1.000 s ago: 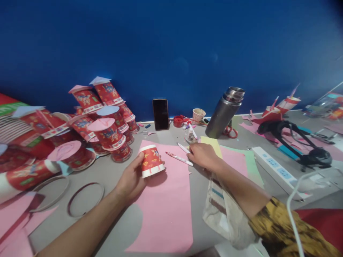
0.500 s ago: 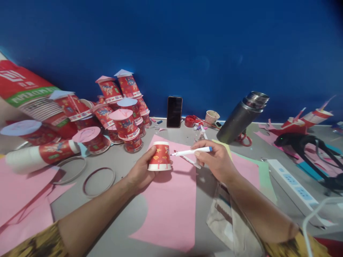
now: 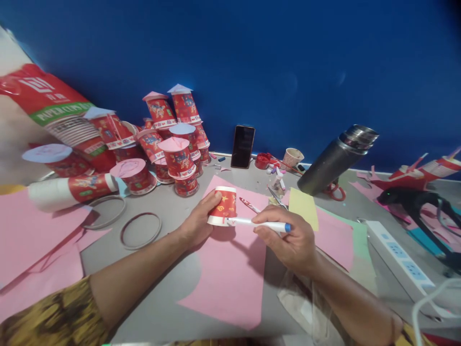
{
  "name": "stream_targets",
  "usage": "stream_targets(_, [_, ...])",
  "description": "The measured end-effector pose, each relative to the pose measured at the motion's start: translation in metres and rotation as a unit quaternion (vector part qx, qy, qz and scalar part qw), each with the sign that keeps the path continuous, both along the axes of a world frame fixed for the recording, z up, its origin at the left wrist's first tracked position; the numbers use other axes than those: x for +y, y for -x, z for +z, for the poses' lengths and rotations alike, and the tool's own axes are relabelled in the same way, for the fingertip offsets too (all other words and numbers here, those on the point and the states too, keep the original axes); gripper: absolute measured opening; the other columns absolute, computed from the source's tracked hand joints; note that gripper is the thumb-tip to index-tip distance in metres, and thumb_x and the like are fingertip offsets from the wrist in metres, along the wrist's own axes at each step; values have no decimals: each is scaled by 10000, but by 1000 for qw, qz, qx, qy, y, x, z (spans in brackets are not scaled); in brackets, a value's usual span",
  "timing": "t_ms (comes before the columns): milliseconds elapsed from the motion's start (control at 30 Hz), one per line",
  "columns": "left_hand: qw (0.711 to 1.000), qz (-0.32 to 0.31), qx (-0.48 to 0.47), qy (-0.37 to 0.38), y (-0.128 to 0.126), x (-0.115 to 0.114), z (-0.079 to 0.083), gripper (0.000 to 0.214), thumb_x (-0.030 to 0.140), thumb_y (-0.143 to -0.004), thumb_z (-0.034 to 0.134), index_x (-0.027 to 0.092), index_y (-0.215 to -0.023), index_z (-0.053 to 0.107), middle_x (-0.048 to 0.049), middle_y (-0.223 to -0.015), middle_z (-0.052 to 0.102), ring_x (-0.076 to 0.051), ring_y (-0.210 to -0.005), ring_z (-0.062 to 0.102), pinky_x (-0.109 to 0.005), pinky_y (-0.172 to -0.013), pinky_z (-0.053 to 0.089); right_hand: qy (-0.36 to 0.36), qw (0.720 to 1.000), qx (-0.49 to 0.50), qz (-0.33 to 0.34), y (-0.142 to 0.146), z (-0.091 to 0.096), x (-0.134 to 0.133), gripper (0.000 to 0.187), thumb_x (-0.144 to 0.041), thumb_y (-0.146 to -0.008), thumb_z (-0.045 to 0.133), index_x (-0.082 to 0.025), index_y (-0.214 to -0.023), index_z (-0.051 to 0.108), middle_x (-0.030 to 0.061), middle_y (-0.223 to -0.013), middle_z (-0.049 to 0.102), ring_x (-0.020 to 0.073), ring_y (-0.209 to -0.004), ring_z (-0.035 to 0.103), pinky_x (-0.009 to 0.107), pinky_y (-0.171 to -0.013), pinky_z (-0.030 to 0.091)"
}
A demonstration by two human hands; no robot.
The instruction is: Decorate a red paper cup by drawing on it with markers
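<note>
A red paper cup (image 3: 226,204) is held over the pink sheet (image 3: 234,283) by the left grip (image 3: 200,218), which is clamped on the cup's side, with the thumb laid across the near face. The cup is kept with its narrow end up and its white rim band down, presumably so that the band is turned toward the pen side and left uncovered by the fingers.

A white marker (image 3: 266,224) with a blue end is pinched in the right grip (image 3: 293,240), thumb and fingers brought together on the barrel. It is held nearly level, tip toward the white band, an angle by which the band can likely be met without the view being blocked. Whether the tip is touching cannot be told.

A patterned pen (image 3: 248,205) is left lying just beyond the cup, probably so that it can be reached easily. The finished-looking cups (image 3: 176,161) are stacked to the left, apart from both hands, where they seem less likely to be knocked. The phone (image 3: 243,146) is propped upright against the blue wall (image 3: 252,62), and the metal bottle (image 3: 333,163) is stood toward the back of the counter (image 3: 162,288).
</note>
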State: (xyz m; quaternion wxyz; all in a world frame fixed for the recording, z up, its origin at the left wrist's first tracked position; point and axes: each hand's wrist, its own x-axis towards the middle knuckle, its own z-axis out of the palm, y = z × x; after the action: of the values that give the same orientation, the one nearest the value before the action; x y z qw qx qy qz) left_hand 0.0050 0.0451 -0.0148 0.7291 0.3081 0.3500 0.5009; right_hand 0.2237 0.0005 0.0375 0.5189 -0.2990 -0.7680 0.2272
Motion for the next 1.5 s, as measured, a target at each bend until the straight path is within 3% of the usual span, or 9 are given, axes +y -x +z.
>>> stream_targets(167, [999,-2,18,-37,-2,-1,0,629,640,-745,940,174,-1114,736,-60,-905,749,-212,-808,716,-317,-749,603,-48,998,-45,-3,1,-1,0,39,-228,-1017,707,-213,-995,735,10,-774,757,133,-597,626,260,-584,502])
stream_targets(367, [999,-7,22,-46,-4,-3,2,605,584,-784,932,176,-1178,723,-62,-910,750,-221,-813,722,-320,-744,596,-59,996,-71,-4,1,-1,-1,68,-260,-1040,675,-230,-1007,726,27,-809,775,154,-640,667,277,-613,527])
stream_targets(600, [998,-9,22,-53,-3,-3,0,480,529,-841,901,171,-1110,726,-65,-905,746,-225,-813,722,-322,-748,587,-61,995,-74,12,1,-1,0,51,-204,-1017,688,-238,-1022,726,28,-826,795,163,-663,699,285,-645,556])
stream_targets(1000, [997,-24,42,-64,-3,-5,4,641,606,-779,932,178,-1207,723,-50,-893,736,-197,-771,675,-283,-692,534,-55,996,-72,-3,0,-4,3,72,-236,-1048,658,-234,-1024,725,32,-839,799,163,-696,714,286,-685,571])
stream_targets(1333, [997,-29,34,-68,-2,-5,3,569,547,-788,942,177,-1174,748,-65,-927,762,-206,-788,694,-295,-717,545,-60,996,-69,-7,0,-3,3,64,-221,-1042,672,-236,-1019,730,29,-838,803,164,-709,722,286,-688,567])
stream_targets(1500, [997,-28,35,-58,-1,-6,3,613,536,-793,945,182,-1247,736,-65,-938,771,-213,-796,717,-294,-717,550,-53,995,-83,18,0,-2,2,56,-249,-1025,686,-238,-1009,738,24,-827,803,163,-680,713,283,-680,571])
